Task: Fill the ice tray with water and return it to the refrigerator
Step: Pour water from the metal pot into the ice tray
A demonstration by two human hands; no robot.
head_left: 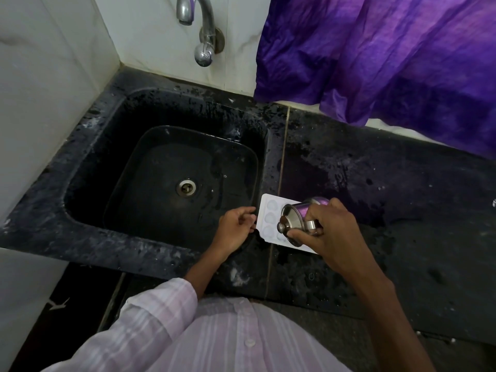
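You're looking down on a black speckled stone counter [389, 210], with a black square stone sink [166, 95] sunk into its left part. A thin pale seam [283, 157] runs front to back just right of the sink. Right there on the sink's right rim, a flat white plastic ice tray with round hollows [269, 210] lies across that seam. Further right of the sink the slab is wet, with droplets scattered about and a glossy patch. Behind and right of the sink, a crumpled purple cloth [375, 63] hangs down to the counter's back edge.
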